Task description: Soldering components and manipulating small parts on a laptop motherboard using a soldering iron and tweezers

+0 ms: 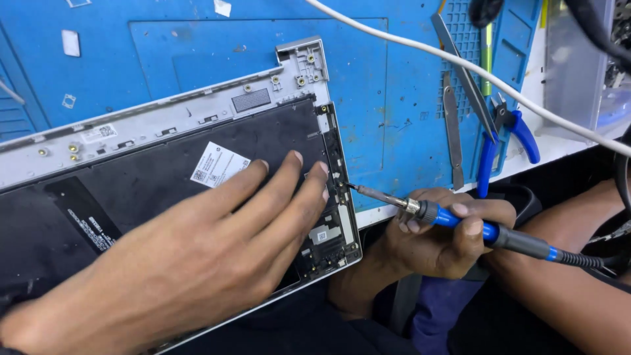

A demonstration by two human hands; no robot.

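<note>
Laptop shell (164, 125) cut off at left edge, partly under left hand (190, 243).

Bare hands (217, 243), no sleeves

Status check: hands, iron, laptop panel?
Left hand flat on laptop panel. Right hand grips soldering iron, tip at panel's right edge. White cable crosses above, clear.

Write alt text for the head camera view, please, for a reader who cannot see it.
A right hand holds a blue-handled soldering iron, its tip at the right edge of an opened laptop case. The left hand lies flat on the case's black panel. Pliers and metal tools lie on the blue mat.
</note>
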